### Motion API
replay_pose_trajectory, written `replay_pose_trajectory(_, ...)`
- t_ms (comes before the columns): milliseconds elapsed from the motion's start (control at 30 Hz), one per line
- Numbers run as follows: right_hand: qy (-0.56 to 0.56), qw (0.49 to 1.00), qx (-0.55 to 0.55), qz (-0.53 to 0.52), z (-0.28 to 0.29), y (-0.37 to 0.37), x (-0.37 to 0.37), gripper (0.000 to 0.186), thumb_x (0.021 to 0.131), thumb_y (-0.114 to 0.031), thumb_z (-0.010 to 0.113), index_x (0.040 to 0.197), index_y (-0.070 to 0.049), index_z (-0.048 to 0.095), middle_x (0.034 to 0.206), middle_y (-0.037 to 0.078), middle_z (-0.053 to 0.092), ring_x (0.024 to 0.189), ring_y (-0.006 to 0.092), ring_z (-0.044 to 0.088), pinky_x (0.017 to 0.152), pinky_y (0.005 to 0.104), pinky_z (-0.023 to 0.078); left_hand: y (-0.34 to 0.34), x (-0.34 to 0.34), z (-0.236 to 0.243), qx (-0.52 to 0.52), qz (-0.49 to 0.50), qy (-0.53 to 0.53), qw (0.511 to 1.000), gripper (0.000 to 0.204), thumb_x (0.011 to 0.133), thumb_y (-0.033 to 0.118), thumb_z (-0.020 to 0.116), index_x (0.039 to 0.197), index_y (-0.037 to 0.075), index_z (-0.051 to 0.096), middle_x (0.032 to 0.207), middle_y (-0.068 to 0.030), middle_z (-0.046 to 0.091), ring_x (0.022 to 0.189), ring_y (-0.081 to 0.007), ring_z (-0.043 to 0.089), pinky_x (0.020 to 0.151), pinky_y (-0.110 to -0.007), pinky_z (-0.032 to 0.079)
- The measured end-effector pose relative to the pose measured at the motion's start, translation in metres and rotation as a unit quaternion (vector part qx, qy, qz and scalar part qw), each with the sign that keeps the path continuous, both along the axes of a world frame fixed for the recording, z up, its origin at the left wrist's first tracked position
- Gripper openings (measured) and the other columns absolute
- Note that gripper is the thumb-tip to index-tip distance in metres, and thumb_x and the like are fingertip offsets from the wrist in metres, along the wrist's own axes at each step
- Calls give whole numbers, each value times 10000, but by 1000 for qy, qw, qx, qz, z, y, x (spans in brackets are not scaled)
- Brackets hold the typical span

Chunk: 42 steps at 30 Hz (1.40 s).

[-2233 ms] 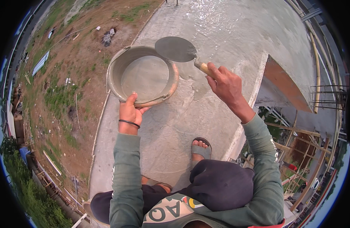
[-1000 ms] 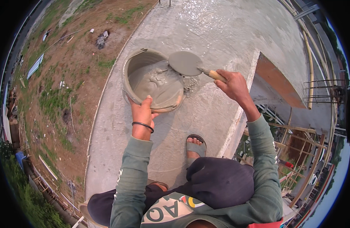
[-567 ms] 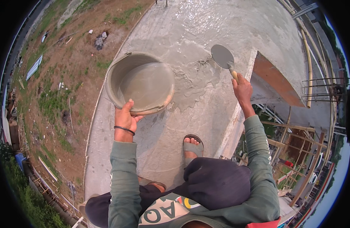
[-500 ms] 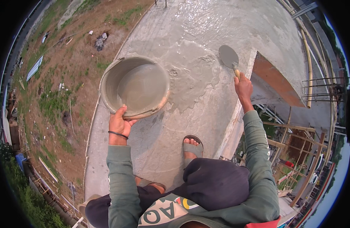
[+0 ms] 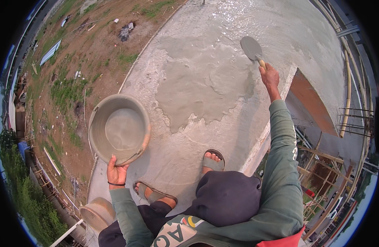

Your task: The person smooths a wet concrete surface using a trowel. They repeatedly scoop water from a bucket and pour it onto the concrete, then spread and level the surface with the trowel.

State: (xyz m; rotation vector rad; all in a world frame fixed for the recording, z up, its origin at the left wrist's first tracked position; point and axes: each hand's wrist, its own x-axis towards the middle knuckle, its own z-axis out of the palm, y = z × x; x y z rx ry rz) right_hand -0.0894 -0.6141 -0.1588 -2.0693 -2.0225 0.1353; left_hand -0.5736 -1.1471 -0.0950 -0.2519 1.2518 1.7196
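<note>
My left hand grips the near rim of a round grey bucket, thumb over the edge. Some thin grey slurry lies in its bottom. Out to the right, my right hand is closed around the wooden handle of a round-bladed trowel. Wet cement coats the blade, which is held over the slab's wet surface. Between the two hands a puddle of wet cement with a ragged near edge spreads on the concrete slab.
A second bucket stands behind my left foot. The slab's left edge drops to brown ground with grass and debris. On the right, a raised edge borders an opening, with timber framing below. Bamboo poles stand beyond.
My left hand has drawn the bucket left and nearer, off the puddle. The puddle is broader and shows more fully. The trowel remains in my right hand, farther forward.
</note>
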Motion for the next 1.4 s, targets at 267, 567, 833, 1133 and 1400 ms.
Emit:
replay_pose_trajectory(267, 38, 954, -49, 293, 5, -7, -50, 393, 836, -309, 706, 1187, -132, 698, 956, 182, 711, 867, 377, 688, 740, 438, 538, -51, -12, -27, 7, -21, -38, 999, 495, 1003, 339, 575, 1379, 42, 450, 1359, -153, 571, 1190, -327, 610, 922, -518, 577)
replay_pose_trajectory(567, 81, 981, -55, 169, -6, 2, -102, 426, 840, -355, 701, 1189, -112, 693, 1011, 196, 714, 932, 394, 678, 828, 467, 527, -60, -32, 17, -167, -257, -101, 946, 747, 935, 493, 634, 1472, 80, 317, 1369, -191, 533, 1120, -385, 642, 889, -466, 579)
replay_pose_trajectory(833, 49, 885, -91, 455, 18, 12, -125, 380, 785, -317, 722, 1132, -163, 719, 920, 137, 727, 841, 359, 684, 750, 445, 548, -94, -60, 130, -400, -456, 59, 793, 750, 931, 365, 685, 1502, 72, 298, 1228, -129, 576, 962, -235, 675, 775, -345, 559)
replay_pose_trajectory(1133, 90, 898, -64, 426, -7, 50, -217, 429, 817, -331, 729, 1181, -106, 703, 978, 182, 718, 883, 372, 687, 780, 445, 540, -109, -70, 164, -430, -414, 316, 737, 665, 904, 301, 704, 1446, 31, 428, 1114, -76, 606, 872, -158, 623, 761, -305, 518)
replay_pose_trajectory(1400, 12, 762, -127, 635, 14, -36, -204, 373, 760, -265, 741, 1117, -156, 721, 865, 108, 719, 791, 333, 676, 678, 434, 536, -133, -69, 137, -452, -481, 318, 681, 625, 904, 316, 682, 1408, 14, 472, 1050, -152, 669, 936, -227, 660, 845, -354, 523)
